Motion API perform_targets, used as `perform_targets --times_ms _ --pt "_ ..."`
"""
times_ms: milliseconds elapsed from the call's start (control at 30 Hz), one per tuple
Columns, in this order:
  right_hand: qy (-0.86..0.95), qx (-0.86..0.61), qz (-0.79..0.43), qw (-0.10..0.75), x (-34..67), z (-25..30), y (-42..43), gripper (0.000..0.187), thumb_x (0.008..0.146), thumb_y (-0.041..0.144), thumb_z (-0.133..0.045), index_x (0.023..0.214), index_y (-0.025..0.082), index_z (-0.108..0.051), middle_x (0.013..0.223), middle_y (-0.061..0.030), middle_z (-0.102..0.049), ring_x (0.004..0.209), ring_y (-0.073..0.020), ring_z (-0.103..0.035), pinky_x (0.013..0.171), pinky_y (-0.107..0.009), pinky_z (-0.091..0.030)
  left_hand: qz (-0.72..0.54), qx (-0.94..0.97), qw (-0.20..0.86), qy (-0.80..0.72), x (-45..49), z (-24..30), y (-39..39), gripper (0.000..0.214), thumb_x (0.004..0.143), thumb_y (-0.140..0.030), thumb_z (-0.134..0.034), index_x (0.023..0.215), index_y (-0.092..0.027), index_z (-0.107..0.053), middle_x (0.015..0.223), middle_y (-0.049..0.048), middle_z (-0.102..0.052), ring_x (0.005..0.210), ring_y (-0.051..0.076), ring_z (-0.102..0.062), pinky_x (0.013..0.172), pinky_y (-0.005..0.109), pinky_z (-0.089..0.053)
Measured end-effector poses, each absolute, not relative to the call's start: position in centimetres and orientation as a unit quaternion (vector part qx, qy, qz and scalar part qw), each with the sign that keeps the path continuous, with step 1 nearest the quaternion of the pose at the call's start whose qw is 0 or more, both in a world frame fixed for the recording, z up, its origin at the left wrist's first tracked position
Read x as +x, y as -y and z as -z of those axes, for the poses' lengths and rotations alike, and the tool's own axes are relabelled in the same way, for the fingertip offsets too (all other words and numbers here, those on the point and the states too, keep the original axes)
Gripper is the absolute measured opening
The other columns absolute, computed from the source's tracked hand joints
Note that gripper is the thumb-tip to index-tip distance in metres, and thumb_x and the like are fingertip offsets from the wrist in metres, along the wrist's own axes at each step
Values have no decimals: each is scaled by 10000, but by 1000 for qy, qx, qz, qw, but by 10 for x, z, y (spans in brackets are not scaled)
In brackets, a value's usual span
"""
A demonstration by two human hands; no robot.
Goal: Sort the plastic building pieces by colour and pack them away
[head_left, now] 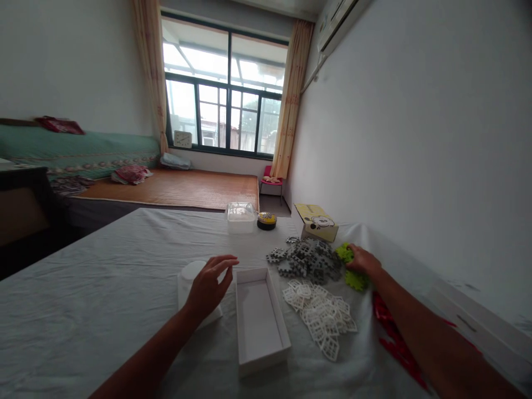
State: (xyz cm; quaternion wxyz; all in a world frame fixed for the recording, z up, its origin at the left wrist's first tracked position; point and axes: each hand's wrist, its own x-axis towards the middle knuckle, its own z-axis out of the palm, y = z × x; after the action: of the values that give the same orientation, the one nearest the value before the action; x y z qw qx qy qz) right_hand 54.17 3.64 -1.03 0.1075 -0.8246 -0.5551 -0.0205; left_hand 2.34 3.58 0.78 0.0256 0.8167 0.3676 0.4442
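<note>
My left hand (211, 284) hovers between a white round-topped object (192, 271) and a shallow white box (262, 357). Its fingers are bent, the thumb apart from them, and nothing shows in the grasp. Over on the right, my right hand (362, 260) has its fingers closed on a lime-green toothed plastic piece (344, 252). More green pieces (356, 281) lie just under that hand. Beside them is a heap of dark grey toothed plastic pieces (310, 257). Nearer to me, white lattice plastic pieces (322, 313) are spread out. My right forearm partly covers red pieces (397, 341).
A yellow printed carton (318, 220) stands behind the grey heap. Further left are a round yellow-and-black tin (266, 221) and a clear plastic container (241, 219). A pale cloth (116, 266) covers the table; a white wall (415, 138) borders its right side.
</note>
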Motion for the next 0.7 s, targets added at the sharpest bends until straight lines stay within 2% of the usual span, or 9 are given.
perform_targets --times_ms 167,400,567,700 --pt "539 -834 48 102 542 7 -34 716 576 329 -683 1256 222 -489 1232 -134 -587 1051 -306 -598 788 -355 -453 -435 825 35 -359 27 -6 -31 236 873 -212 -482 1029 -236 -657 1076 37 -673 1034 191 -597 918 360 -482" --pt "530 -836 80 120 553 -10 -32 567 582 360 -673 1108 200 -534 1104 -128 -628 905 -261 -635 661 -297 -432 -441 817 83 -362 32 -8 -27 259 873 -242 -471 1064 -235 -645 1131 56 -645 1084 212 -571 964 410 -458" --pt "525 -831 99 154 556 -26 -24 497 558 364 -689 1010 215 -544 959 -78 -660 827 -231 -633 616 -268 -415 -454 782 160 -395 45 -1 -19 330 880 -288 -457 1179 -222 -583 1280 90 -547 1201 231 -501 1022 465 -417" --pt "534 -817 103 191 545 -46 -19 472 562 385 -684 978 222 -532 875 -38 -661 753 -200 -622 600 -256 -420 -471 764 166 -408 54 7 -13 360 873 -287 -453 1206 -199 -557 1335 111 -501 1264 241 -438 1069 489 -357"
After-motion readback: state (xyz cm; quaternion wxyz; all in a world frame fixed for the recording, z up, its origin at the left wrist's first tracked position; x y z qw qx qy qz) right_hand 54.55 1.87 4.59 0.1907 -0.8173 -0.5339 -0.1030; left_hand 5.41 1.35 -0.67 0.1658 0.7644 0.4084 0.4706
